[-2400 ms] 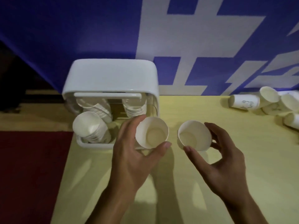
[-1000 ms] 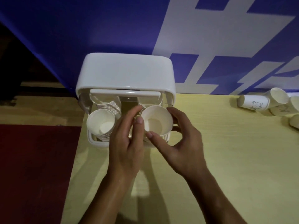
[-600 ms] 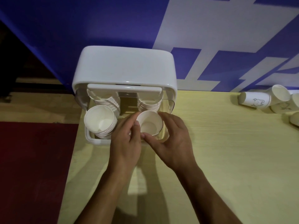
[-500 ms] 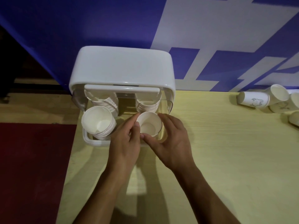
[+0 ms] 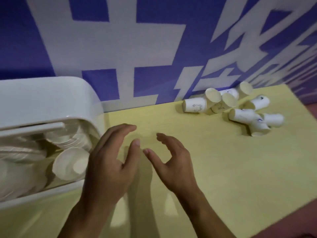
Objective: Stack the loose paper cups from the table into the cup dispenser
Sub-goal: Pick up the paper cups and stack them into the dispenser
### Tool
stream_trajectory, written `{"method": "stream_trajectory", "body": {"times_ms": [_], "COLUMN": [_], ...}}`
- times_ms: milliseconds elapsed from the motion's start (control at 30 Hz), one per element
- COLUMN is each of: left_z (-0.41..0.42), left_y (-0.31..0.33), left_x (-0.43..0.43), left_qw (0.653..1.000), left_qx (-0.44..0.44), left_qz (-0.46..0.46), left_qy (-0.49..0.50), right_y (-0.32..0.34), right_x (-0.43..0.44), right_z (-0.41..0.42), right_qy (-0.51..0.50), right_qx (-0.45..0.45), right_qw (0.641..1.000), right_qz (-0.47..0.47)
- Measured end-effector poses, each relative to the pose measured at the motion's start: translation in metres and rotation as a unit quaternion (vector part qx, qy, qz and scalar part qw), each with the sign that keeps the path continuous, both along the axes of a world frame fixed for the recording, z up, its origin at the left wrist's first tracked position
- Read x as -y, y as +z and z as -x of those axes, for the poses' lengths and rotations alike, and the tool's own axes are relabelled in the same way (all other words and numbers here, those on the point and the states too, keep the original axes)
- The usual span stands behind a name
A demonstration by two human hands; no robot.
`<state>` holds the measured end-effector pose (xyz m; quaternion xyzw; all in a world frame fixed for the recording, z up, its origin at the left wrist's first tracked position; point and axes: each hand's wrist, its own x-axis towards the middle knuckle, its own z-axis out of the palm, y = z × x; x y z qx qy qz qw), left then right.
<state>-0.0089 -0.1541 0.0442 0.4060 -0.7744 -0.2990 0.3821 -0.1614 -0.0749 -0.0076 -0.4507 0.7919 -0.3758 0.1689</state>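
The white cup dispenser (image 5: pixel 46 103) stands at the left edge of the yellow table (image 5: pixel 214 160). Stacked white paper cups lie inside it, and the nearest stack's open mouth (image 5: pixel 71 163) faces me. My left hand (image 5: pixel 109 167) hovers just right of the dispenser, fingers loosely spread, holding nothing. My right hand (image 5: pixel 171 162) hovers beside it over the table, also empty, thumb and fingers apart. Several loose paper cups (image 5: pixel 240 109) lie on their sides in a pile at the table's far right, well away from both hands.
A blue wall banner with large white characters (image 5: pixel 120 48) rises right behind the table. The table's right edge (image 5: pixel 305 117) runs just past the cup pile, with dark red floor beyond it.
Both hands let go of the cup now nested in the dispenser's right stack and drew back over the table. My view swung right, bringing the loose cup pile into sight.
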Motion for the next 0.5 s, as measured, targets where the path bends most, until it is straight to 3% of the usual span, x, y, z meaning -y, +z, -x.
{"method": "stream_trajectory", "body": {"times_ms": [167, 333, 500], "left_z": [0.146, 0.259, 0.320], "left_y": [-0.023, -0.065, -0.098], "left_x": [0.020, 0.042, 0.058], "left_qw": [0.990, 0.965, 0.939], "left_qx": [0.112, 0.206, 0.302], "left_qz": [-0.044, 0.016, 0.035], "left_qy": [-0.073, -0.162, -0.161], "right_y": [0.000, -0.007, -0.024], "right_x": [-0.035, -0.082, -0.123], "right_z": [0.112, 0.200, 0.268], "right_qy": [-0.126, -0.203, -0.305], "right_qx": [0.043, 0.074, 0.095], "right_qw": [0.991, 0.976, 0.947], "right_qz": [0.007, -0.019, -0.040]}}
